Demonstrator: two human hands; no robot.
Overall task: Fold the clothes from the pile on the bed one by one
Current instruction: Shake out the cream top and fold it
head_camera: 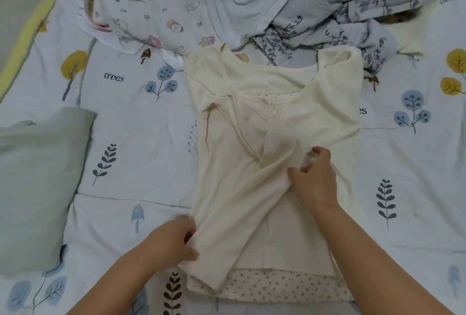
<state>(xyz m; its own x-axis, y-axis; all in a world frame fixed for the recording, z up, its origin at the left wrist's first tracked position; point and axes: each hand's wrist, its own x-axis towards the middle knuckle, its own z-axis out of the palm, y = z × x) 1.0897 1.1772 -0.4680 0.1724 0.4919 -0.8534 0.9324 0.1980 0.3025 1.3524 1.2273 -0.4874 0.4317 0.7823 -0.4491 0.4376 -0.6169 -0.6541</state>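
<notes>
Centrally, a cream buttoned top (252, 138) lies spread on the bed, its neckline toward the upper part of the frame and its hem toward the bottom, resting on a small-print spotted garment (272, 285) whose edge shows just below the hem. The right hand (314, 178) sits at the middle of the top, fingers curled and pinching a gathered fold of the cream fabric. The left hand (174, 241) grips the lower left edge of the same top, with the cloth bunched between thumb and fingers. Above, in the upper right of the frame, the pile of clothes (315, 9) lies rumpled: pale grey-blue cloth and a fabric printed with dark leafy sprigs, touching the top's collar end. To the upper left a cartoon-print garment (141, 6) with pink trim lies spread flat. Everything rests on a white bedsheet (141, 158) printed with yellow trees, blue round trees, dark leaf sprigs and small mushrooms. The word "trees" is printed on it at the left of centre, and a partly covered "es" shows just right of the top. A pale green pillow (37, 183) lies at the left edge, and a yellow padded border (30, 32) runs diagonally along the upper left corner, beside a strip of grey floor.
</notes>
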